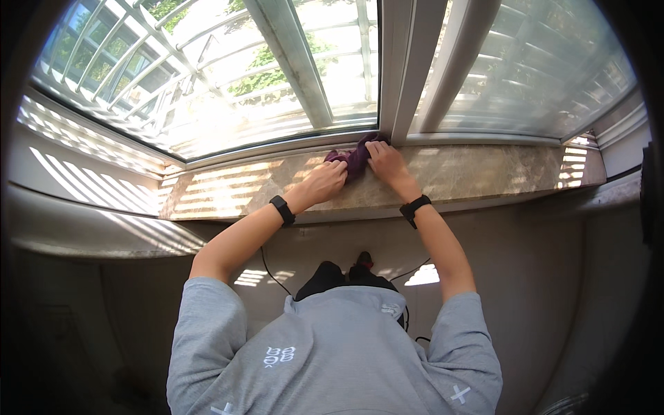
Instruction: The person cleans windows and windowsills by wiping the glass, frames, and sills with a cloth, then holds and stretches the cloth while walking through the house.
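Observation:
A bunched purple cloth [357, 161] lies on the stone windowsill [456, 168], reaching up to the foot of the window frame [398, 104]. My left hand [324, 181] grips its left side with curled fingers. On the upper right part, my right hand [388, 162] pinches the cloth against the corner where sill and frame meet. Part of the cloth is hidden under my fingers. Each wrist wears a black band.
Behind the sill stand a glass pane [207, 78] on the left and a hazier pane [539, 78] on the right. Metal bars [181, 52] run outside. Black cables [270, 270] hang beside my legs. Striped sunlight falls on the sill's left end.

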Demonstrator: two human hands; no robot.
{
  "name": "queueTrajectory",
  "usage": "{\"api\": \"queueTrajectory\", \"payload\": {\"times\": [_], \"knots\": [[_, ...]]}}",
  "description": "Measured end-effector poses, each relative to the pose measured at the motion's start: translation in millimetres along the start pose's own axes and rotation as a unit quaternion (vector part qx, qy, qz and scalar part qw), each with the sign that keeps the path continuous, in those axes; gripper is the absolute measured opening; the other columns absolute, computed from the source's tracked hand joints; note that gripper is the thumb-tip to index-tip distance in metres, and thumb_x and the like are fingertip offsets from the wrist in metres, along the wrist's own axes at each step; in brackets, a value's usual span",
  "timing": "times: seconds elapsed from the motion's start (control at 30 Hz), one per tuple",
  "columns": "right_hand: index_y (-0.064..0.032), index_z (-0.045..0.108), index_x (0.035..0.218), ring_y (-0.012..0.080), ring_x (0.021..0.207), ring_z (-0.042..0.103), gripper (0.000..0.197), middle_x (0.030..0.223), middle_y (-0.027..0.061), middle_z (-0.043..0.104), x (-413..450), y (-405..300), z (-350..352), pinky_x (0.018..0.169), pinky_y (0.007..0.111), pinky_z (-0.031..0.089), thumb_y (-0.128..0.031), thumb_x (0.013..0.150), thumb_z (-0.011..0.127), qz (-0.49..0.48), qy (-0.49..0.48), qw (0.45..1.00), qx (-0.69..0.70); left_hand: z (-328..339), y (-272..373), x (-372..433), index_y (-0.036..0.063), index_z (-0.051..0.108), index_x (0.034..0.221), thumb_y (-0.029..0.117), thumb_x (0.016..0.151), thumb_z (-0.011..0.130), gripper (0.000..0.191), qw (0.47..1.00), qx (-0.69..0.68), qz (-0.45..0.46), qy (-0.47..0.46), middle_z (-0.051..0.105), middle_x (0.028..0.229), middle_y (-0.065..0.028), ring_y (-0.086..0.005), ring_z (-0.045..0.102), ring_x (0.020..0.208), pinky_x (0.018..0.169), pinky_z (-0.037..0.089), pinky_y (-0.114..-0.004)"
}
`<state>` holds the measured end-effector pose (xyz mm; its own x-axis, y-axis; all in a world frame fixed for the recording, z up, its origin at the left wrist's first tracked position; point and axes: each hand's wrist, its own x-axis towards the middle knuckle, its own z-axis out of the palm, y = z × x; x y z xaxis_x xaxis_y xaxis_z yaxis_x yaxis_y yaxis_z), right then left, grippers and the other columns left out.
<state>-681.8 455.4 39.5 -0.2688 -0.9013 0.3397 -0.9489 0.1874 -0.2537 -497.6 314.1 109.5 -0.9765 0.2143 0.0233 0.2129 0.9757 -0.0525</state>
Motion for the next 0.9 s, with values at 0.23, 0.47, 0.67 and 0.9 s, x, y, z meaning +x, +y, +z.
{"api": "queueTrajectory", "payload": {"times": [0.23,0.47,0.67,0.9], "knots": [[-0.0109,0.057,0.117,0.0344,0.102,0.058,0.047,0.105,0.0146,0.057,-28,-11,-53,0.081,0.043,0.052,-0.014,0.074,0.075,0.011,-0.158,0.987,0.041,-35,42,-50,0.0040,0.057,0.083,0.009,0.076,0.061,0.010,0.993,-0.067,-0.055,0.086,0.054,0.089,-0.0081,-0.0233,0.056,0.089,0.079,0.048,-0.034],[-0.0047,0.062,0.097,0.0333,0.089,0.060,0.036,0.094,0.0129,0.060,-69,-34,-88,0.078,0.041,0.050,-0.017,0.070,0.082,-0.015,-0.167,0.965,0.201,-52,69,-92,0.0051,0.059,0.088,0.009,0.077,0.067,0.014,0.948,-0.078,-0.307,0.031,0.060,0.094,-0.0092,-0.0257,0.061,0.092,0.078,0.049,-0.037],[-0.0029,0.058,0.084,0.0310,0.095,0.059,0.026,0.090,0.0112,0.059,-85,-65,-149,0.083,0.041,0.048,-0.005,0.066,0.076,-0.104,-0.145,0.964,0.197,-97,103,-109,0.0019,0.055,0.086,0.002,0.076,0.062,0.013,0.961,-0.167,-0.189,0.117,0.061,0.088,-0.0099,-0.0297,0.062,0.083,0.079,0.048,-0.039],[-0.0021,0.057,0.085,0.0301,0.073,0.062,0.022,0.078,0.0128,0.062,-109,-80,-208,0.065,0.037,0.050,0.004,0.066,0.068,-0.056,-0.154,0.933,0.319,-172,116,-111,0.0020,0.053,0.098,-0.003,0.077,0.057,0.023,0.939,-0.278,-0.201,-0.040,0.057,0.090,-0.0098,-0.0280,0.058,0.078,0.077,0.047,-0.036]]}}
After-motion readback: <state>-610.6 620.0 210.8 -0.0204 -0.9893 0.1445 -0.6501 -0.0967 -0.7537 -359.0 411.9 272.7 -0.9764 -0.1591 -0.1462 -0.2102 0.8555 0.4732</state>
